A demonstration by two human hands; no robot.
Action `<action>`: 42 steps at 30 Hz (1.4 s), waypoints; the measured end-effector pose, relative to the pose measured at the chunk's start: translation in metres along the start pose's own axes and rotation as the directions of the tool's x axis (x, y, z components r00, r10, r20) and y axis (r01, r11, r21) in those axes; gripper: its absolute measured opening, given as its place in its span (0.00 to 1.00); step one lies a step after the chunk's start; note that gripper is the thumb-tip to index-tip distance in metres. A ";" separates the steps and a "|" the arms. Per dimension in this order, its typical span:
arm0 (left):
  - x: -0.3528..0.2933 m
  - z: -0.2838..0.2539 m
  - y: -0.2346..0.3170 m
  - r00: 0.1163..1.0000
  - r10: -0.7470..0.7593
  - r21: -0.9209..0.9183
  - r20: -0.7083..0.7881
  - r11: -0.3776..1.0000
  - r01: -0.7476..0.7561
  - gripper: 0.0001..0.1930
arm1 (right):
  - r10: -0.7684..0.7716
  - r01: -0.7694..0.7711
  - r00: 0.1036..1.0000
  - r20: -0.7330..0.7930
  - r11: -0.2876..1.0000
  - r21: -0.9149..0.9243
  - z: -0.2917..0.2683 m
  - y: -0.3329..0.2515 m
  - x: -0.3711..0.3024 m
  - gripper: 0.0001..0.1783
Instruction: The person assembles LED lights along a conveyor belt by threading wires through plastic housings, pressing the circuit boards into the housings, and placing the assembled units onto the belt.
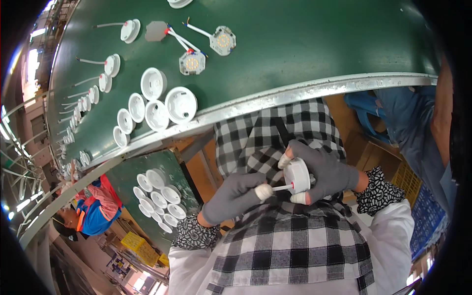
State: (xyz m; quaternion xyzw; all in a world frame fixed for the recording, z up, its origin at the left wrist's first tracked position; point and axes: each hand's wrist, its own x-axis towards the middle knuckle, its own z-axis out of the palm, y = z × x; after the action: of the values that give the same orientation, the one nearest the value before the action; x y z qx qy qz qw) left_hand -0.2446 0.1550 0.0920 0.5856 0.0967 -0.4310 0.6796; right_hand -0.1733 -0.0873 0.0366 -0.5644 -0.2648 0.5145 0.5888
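Note:
Over my lap, my right hand (327, 169), in a grey glove with wrapped fingertips, grips a white round lamp housing (296, 173) by its sides. A white cable (281, 188) comes out of the housing at a small red spot. The cable is pinched by my gloved left hand (236, 196) close to the housing. Whatever lies inside the housing is turned out of sight. On the green bench ahead lie octagonal LED boards (223, 41) with white leads, one board (156, 31) plain side up. Several white cups (181, 104) stand near the bench's edge.
A metal rail (305, 90) borders the green bench. Housings with cables (131, 31) line its left side. More white cups (159, 199) sit on a low side table (140, 164). A person in a blue vest (101, 211) is at left, another person (413, 118) at right, near crates (427, 216).

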 end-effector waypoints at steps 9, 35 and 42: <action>0.013 0.048 -0.038 0.974 0.196 -0.536 -0.109 0.814 -0.224 0.27 | -0.063 0.088 0.991 -0.116 0.970 0.228 0.044 0.043 -0.021 0.33; 0.014 0.024 -0.017 0.914 0.360 0.418 -0.187 0.871 -0.257 0.46 | -0.274 0.110 0.939 -0.206 0.810 -0.576 0.007 -0.030 -0.012 0.29; 0.008 0.018 -0.017 0.952 0.300 0.495 -0.063 0.837 -0.231 0.50 | -0.716 0.532 0.644 0.268 0.168 -0.830 0.012 -0.023 -0.005 0.13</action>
State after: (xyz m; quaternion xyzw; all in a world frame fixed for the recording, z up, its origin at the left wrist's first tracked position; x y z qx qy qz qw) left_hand -0.2583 0.1365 0.0805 0.7722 -0.0494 -0.3013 0.5572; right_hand -0.1784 -0.0830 0.0624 -0.6595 -0.6339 -0.0358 0.4025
